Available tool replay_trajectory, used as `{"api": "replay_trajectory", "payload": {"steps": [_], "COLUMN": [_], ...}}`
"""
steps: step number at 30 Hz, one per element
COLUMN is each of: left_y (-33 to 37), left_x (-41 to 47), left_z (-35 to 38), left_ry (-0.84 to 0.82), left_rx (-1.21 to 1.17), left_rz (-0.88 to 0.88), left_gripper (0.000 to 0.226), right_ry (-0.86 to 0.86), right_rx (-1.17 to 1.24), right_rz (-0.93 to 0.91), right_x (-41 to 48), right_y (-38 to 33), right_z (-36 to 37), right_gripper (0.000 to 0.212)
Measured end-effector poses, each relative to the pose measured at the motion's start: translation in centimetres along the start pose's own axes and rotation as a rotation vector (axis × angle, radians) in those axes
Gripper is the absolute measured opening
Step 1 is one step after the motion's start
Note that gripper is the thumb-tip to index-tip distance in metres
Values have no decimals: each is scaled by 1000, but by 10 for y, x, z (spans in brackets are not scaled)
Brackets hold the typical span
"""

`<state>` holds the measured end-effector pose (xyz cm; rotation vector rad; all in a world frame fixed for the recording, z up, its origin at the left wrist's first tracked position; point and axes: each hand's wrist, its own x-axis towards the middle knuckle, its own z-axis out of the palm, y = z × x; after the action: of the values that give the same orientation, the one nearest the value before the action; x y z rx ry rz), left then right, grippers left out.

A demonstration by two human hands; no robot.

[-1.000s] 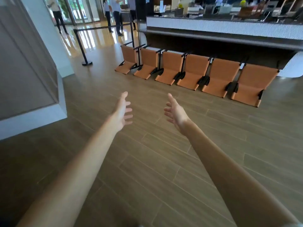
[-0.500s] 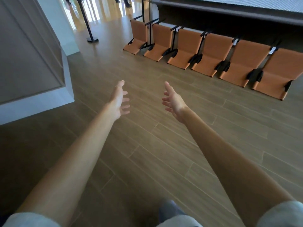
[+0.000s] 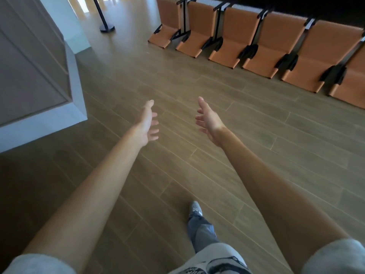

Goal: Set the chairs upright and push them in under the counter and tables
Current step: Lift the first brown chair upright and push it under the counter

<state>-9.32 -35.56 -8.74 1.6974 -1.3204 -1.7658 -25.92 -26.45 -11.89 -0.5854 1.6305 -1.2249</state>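
as view tips down, chairs (image 3: 254, 42) loom nearer; left hand (image 3: 147, 124), right hand (image 3: 209, 120) still empty, fingers apart

Counts on the wood floor

Seven orange chairs (image 3: 254, 42) lie tipped in a row, the last cut by the right edge. Two hands, left (image 3: 147, 123) and right (image 3: 209, 120), both empty with fingers spread. One stanchion base (image 3: 107, 28). One shoe (image 3: 195, 209). Two grey sleeves (image 3: 333, 258).
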Motion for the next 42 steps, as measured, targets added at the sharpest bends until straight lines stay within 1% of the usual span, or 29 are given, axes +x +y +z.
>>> {"api": "replay_trajectory", "payload": {"steps": [5, 9, 17, 20, 24, 28, 37, 42], "left_y": [60, 96, 146, 162, 185, 222, 325, 367], "left_x": [65, 109, 192, 228, 281, 343, 483, 545], "left_z": [29, 42, 41, 37, 28, 10, -45, -69], "left_ry": [4, 7, 19, 7, -31, -68, -125, -128], "left_rx": [23, 39, 48, 32, 6, -4, 5, -13], "left_rz": [-8, -1, -27, -32, -40, -33, -19, -20], "left_gripper": [56, 56, 55, 55, 59, 61, 63, 65], "right_ry": [0, -3, -10, -4, 18, 33, 82, 69], "right_rx": [18, 1, -16, -21, -42, -48, -39, -46], "right_rz": [4, 20, 47, 50, 66, 68, 60, 70], "right_x": [78, 132, 222, 257, 302, 357, 496, 560], "right_y": [-38, -60, -89, -98, -113, -139, -222, -253], "right_z": [-19, -28, -24, -17, -2, 20, 85, 113], "right_gripper": [82, 87, 86, 89, 92, 94, 88, 89]}}
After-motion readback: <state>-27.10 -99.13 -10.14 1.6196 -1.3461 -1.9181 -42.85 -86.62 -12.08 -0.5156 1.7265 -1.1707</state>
